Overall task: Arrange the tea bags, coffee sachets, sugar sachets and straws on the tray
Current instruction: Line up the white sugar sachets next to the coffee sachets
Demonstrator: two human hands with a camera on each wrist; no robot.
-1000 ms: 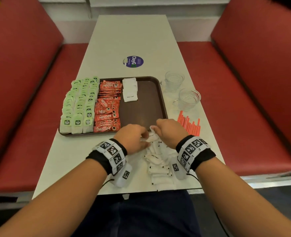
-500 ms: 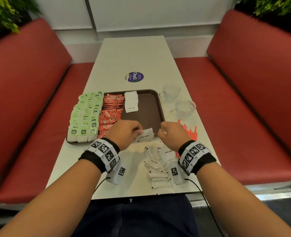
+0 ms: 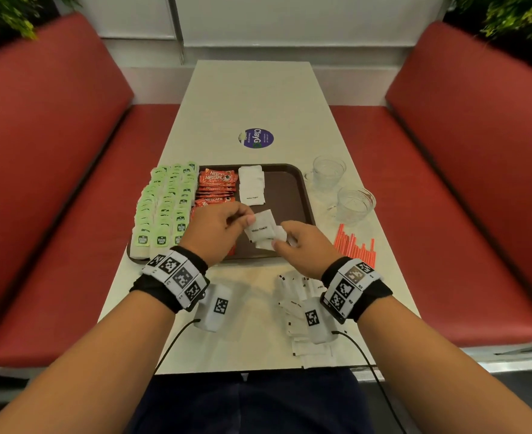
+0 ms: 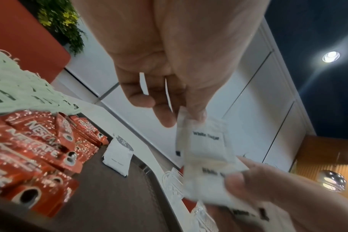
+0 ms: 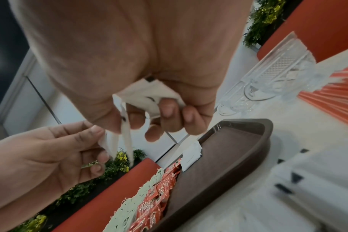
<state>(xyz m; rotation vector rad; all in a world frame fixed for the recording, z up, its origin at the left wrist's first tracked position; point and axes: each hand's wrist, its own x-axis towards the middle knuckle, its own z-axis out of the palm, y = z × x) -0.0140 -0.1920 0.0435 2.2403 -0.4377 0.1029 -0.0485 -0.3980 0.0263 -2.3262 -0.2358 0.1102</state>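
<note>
Left hand (image 4: 159, 66): thumb and fingers pinch white paper sugar sachets (image 4: 206, 141) above the tray.
Right hand (image 4: 288, 200): thumb on the lower sachet.
Brown plastic tray (image 4: 117, 196): red foil coffee sachets (image 4: 40, 150), pale green tea bags (image 4: 20, 94), stacked white sachets (image 4: 118, 158).

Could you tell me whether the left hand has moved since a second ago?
Yes: the left hand has moved from the table's near part forward over the tray.
</note>
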